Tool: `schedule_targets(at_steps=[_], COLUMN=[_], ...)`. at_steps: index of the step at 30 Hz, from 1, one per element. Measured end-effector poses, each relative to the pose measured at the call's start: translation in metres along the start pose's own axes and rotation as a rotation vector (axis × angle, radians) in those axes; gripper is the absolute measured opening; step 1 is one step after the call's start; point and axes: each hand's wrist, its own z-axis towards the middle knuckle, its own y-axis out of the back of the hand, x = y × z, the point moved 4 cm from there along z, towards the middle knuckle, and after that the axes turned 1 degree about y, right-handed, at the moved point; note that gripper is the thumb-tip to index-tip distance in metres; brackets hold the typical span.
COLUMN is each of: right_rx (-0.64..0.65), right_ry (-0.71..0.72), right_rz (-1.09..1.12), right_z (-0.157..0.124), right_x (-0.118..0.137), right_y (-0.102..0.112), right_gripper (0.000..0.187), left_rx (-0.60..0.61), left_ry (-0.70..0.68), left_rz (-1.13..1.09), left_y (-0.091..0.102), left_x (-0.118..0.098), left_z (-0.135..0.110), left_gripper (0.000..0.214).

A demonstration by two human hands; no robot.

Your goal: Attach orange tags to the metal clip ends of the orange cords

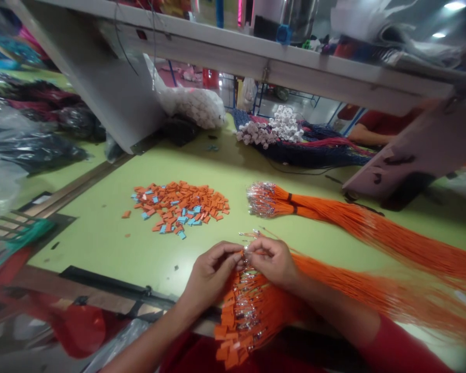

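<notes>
Fingertip to fingertip, my two hands meet above a bundle of orange wires [291, 305] at the table's near edge. My left hand [212, 269] is closed in a pinch on a small orange plastic piece, mostly covered by the fingers. With thumb and forefinger, my right hand [275, 261] pinches the metal-tipped end of an orange wire. Many wire ends below the hands carry flat orange plastic pieces [229, 331]. A loose pile of the same orange pieces [186, 199], some with light blue faces, lies to the left beyond my hands.
A second orange wire bundle [314, 206], tied with black bands, lies at the right. Behind it are dark wires with white connectors [285, 127] and a plastic bag of white parts [196, 106]. A grey shelf [217, 46] spans overhead. Another person's arm [368, 135] shows at the back right.
</notes>
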Motion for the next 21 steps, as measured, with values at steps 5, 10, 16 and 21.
schedule_targets(at_steps=[5,10,16,21], right_rx=[0.075,0.012,-0.067,-0.037], right_ry=[-0.048,0.112,0.083,-0.021], right_rz=[0.075,-0.017,0.006,-0.016], right_z=[0.000,0.006,0.014,0.014], right_x=[-0.004,0.004,0.003,0.000], right_y=[-0.004,0.003,0.014,0.015], right_gripper=[0.017,0.017,0.020,0.027], left_rx=[0.012,0.024,-0.055,0.053], left_ry=[-0.117,-0.193,-0.451,-0.434], left_rz=[0.152,0.342,1.018,1.215], left_y=[0.002,0.012,0.041,0.041], left_x=[-0.009,-0.011,-0.015,-0.010], left_z=[-0.003,0.004,0.055,0.088], left_gripper=[0.019,0.018,0.023,0.028])
